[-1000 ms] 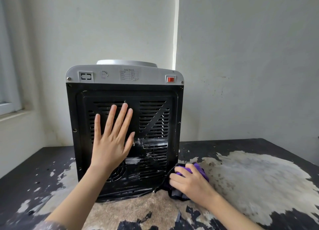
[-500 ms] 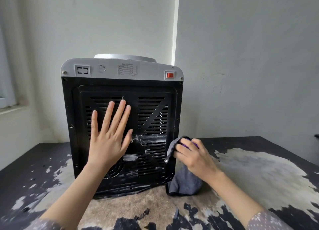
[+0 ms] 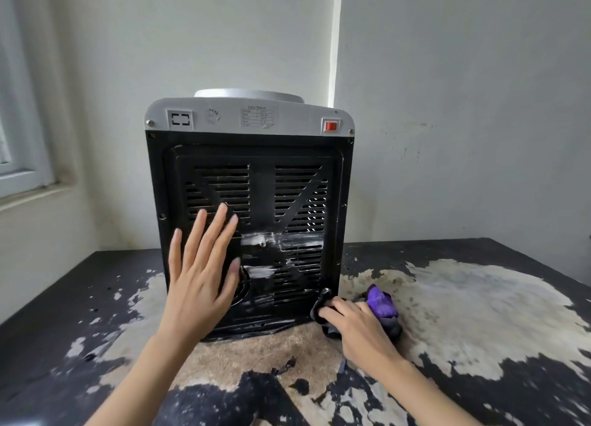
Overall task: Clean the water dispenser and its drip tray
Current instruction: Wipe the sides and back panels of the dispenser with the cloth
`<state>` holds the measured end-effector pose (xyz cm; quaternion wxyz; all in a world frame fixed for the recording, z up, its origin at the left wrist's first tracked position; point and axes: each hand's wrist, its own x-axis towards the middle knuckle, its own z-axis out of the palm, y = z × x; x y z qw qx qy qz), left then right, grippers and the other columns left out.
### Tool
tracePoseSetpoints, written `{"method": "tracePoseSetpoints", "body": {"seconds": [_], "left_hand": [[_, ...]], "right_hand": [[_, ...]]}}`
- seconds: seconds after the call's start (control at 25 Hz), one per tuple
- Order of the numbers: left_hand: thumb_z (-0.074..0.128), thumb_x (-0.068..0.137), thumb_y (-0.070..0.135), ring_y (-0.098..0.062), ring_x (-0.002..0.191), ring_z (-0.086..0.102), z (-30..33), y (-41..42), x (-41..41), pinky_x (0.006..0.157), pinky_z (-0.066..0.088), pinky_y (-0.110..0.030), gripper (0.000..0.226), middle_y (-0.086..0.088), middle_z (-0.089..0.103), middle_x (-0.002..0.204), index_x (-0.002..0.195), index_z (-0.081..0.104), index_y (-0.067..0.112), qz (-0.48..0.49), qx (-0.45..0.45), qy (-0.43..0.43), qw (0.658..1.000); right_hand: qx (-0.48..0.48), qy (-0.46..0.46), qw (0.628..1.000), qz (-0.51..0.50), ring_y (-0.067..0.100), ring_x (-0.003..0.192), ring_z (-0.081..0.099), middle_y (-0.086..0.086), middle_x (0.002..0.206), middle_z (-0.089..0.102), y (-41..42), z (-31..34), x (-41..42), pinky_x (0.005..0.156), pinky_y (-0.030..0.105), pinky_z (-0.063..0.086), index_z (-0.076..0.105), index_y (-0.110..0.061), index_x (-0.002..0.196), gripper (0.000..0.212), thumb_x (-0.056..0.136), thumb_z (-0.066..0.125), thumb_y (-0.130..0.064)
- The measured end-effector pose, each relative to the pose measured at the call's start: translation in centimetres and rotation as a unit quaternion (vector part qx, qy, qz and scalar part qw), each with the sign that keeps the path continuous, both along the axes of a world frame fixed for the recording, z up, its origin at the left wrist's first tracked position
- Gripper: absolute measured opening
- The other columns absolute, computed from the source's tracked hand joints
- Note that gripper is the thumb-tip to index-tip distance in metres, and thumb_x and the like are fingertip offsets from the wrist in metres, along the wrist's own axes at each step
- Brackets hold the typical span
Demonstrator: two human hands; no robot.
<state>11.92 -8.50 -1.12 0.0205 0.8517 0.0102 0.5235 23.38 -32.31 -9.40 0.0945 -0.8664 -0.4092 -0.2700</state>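
dispenser: I see the water dispenser [image 3: 249, 201] standing upright on the table [image 3: 479, 313], back side toward the camera, set near the room corner.
back panel: black vented back panel [image 3: 256, 221] with louvre slots left and right. White smears run across the middle and lower centre of it.
top band: light grey band above the panel carrying a red switch [image 3: 331, 126] at the right, a data label [image 3: 256, 116] in the middle and a rectangular cutout [image 3: 180, 119] at the left.
top: round grey collar [image 3: 248, 93] just visible above the band.
left hand: my read is the left hand [image 3: 201, 275] is flat, fingers straight and slightly spread, palm against the lower left of the panel. Fingertips reach the left louvres. It has hold of nothing.
right hand: right hand [image 3: 358, 323] is low at the dispenser's bottom right corner, fingers curled round a cloth [image 3: 380, 304].
cloth: dark grey with a purple patch showing past the knuckles. It's bunched up, resting on the table, and its front fold touches the bottom right edge of the panel.
table: dark top, coating badly peeled, large pale and tan bare patches in front of and right of the dispenser. Loose dark flakes lie near the front edge.
drip tray: can't tell, the front of the unit faces away from me.
surroundings: pale walls behind, window frame [image 3: 19, 169] at far left.
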Motion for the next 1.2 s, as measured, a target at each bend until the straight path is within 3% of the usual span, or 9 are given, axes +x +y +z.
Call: {"method": "tracePoseSetpoints", "body": {"seconds": [0.08,0.24,0.36,0.44,0.6,0.72,0.88,1.04,1.2], "left_hand": [[0.036,0.092,0.029,-0.02,0.147,0.007,-2.0,0.6,-2.2,0.117,-0.001,-0.035,0.052,-0.003,0.021,0.156,0.142,0.037,0.017,-0.022,-0.056,-0.028,0.998],[0.039,0.089,0.027,-0.026,0.137,0.022,-5.1,2.4,-3.2,0.112,0.007,-0.025,0.046,-0.012,0.03,0.146,0.132,0.041,0.012,-0.031,-0.202,-0.073,0.976],[0.044,0.098,0.019,-0.025,0.123,0.041,-6.7,4.0,-2.8,0.107,0.03,-0.036,0.04,-0.01,0.041,0.136,0.136,0.036,0.01,-0.1,-0.268,-0.058,0.956],[0.045,0.096,0.011,-0.019,0.111,0.052,-6.9,4.4,-3.1,0.094,0.043,-0.036,0.044,-0.003,0.048,0.129,0.139,0.034,0.012,-0.129,-0.34,-0.039,0.931],[0.048,0.094,0.001,0.009,0.102,0.054,-6.9,4.8,-3.8,0.083,0.046,-0.02,0.044,0.014,0.055,0.12,0.134,0.044,0.018,-0.133,-0.358,-0.036,0.924],[0.051,0.092,-0.003,0.019,0.103,0.05,-7.3,5.2,-3.8,0.082,0.044,-0.005,0.045,0.035,0.05,0.113,0.13,0.049,0.021,-0.138,-0.35,-0.024,0.926],[0.055,0.088,-0.007,0.02,0.105,0.049,-7.3,5.1,-4.1,0.081,0.043,-0.001,0.055,0.013,0.054,0.117,0.128,0.045,0.03,-0.144,-0.351,-0.021,0.925],[0.057,0.088,-0.004,0.022,0.104,0.047,-7.3,5.0,-3.9,0.081,0.039,0.002,0.058,0.008,0.054,0.12,0.125,0.043,0.038,-0.143,-0.355,-0.022,0.924],[0.058,0.088,-0.002,0.022,0.103,0.048,-7.6,5.2,-3.8,0.081,0.039,0.002,0.054,0.008,0.054,0.123,0.128,0.045,0.032,-0.141,-0.364,-0.017,0.92]], "right_hand": [[0.01,0.049,0.999,-0.01,0.015,0.075,0.061,-0.009,0.095,0.061,0.6,0.8,-1.1,0.067,0.022,0.042,0.064,-0.025,0.098,0.062,0.047,0.072,0.009],[-0.004,0.079,0.997,0.022,0.017,0.11,0.049,-0.007,0.126,0.051,1.4,1.6,-1.4,0.092,0.025,0.029,0.052,-0.019,0.126,0.055,0.08,0.042,0.008],[-0.014,0.096,0.993,0.071,0.011,0.115,0.045,-0.006,0.131,0.048,3.6,1.9,-2.9,0.1,0.025,0.026,0.049,-0.018,0.132,0.049,0.088,0.04,0.0],[-0.024,0.089,0.99,0.105,0.014,0.111,0.046,-0.002,0.128,0.05,5.8,1.8,-3.7,0.101,0.029,0.03,0.052,-0.015,0.13,0.046,0.089,0.037,0.001],[-0.043,0.046,0.985,0.16,0.023,0.097,0.055,0.002,0.111,0.059,11.7,0.5,-5.4,0.085,0.035,0.044,0.062,-0.014,0.113,0.043,0.079,0.041,0.003],[-0.037,-0.011,0.982,0.184,0.015,0.084,0.057,-0.005,0.094,0.062,15.2,-0.4,-7.5,0.071,0.027,0.047,0.065,-0.021,0.096,0.037,0.075,0.037,-0.01],[-0.089,-0.106,0.968,0.209,0.01,0.074,0.052,-0.01,0.082,0.058,14.3,0.6,-7.0,0.063,0.023,0.04,0.061,-0.027,0.081,0.022,0.082,0.043,-0.015],[-0.141,-0.164,0.958,0.191,0.009,0.071,0.054,-0.012,0.081,0.059,10.9,2.1,-4.5,0.056,0.023,0.041,0.059,-0.027,0.075,0.02,0.08,0.047,-0.011],[-0.23,-0.156,0.95,0.144,0.009,0.066,0.052,-0.012,0.074,0.056,9.1,3.0,-3.6,0.045,0.022,0.037,0.058,-0.026,0.061,0.027,0.061,0.077,-0.007]]}}
